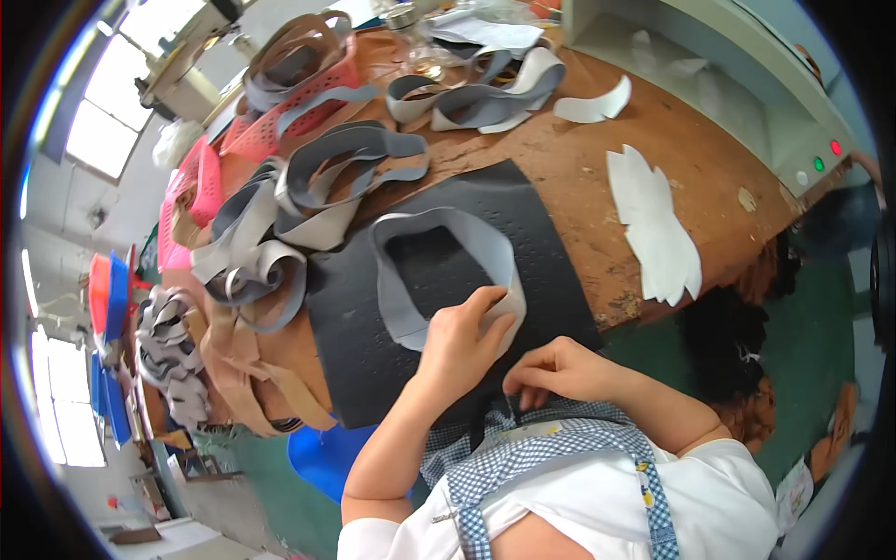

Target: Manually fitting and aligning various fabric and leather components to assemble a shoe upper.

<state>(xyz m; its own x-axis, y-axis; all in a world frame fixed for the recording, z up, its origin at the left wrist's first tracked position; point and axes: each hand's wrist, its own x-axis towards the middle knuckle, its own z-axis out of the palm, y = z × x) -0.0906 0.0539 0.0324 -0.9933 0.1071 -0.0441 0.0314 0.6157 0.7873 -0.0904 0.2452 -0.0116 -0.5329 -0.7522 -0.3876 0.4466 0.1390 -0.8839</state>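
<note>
A loop of grey band material (481,245), pale on one face, stands on edge on a black mat (551,247). My left hand (462,341) pinches the loop's near right side between thumb and fingers. Close to the mat's front edge and my apron (504,471), my right hand (565,369) has its fingers curled downward. Whatever those fingers hold, if anything, is hidden under the hand. Left of the mat lie more grey bands (327,173), looped and partly coiled over one another.
Pink baskets (191,210) with bands stand at the left. Tan strips (238,364) hang over the wooden table's (569,140) edge. White cut pieces (649,229) lie right of the mat. A grey machine housing (775,121) with lit buttons stands at the far right.
</note>
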